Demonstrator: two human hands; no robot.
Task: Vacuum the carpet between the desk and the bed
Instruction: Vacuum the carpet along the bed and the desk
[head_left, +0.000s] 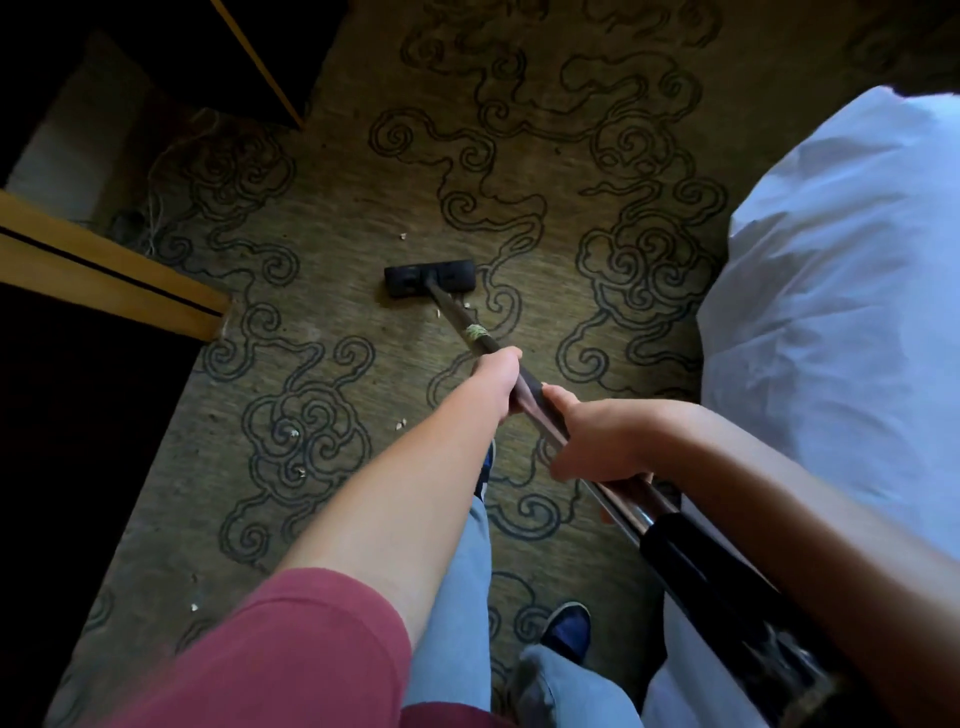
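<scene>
Resting flat on the carpet (363, 218), the black floor head (430, 279) of the vacuum sits near the middle of the view, a little toward 12 o'clock from the hands. Its wand (457, 318) slopes back toward 5 o'clock, and this low angle probably keeps the head flat on the pile.

The left hand (501, 379) grips the wand lower down, with the fingers curled round it; the right hand (597, 441) grips it higher up, just behind the left one, also wrapped round it. I think two hands are used so that one steers and the other pushes. A pale band (474, 331) is wound round the wand just ahead of the left hand (what it is for, I cannot tell).

Small pale crumbs (400, 425) lie on the carpet. I count about eight: one beyond the head at 12 o'clock, two or three just behind it, and the others toward 7 and 8 o'clock. So the strip looks only partly cleaned, in my judgement.

The wooden desk (114, 280) stands at 9 o'clock and the bed with white bedding (841, 291) at 3 o'clock, with the head between them. Two legs in grey trousers (457, 597) and one dark shoe (569, 629) show at 6 o'clock.
</scene>
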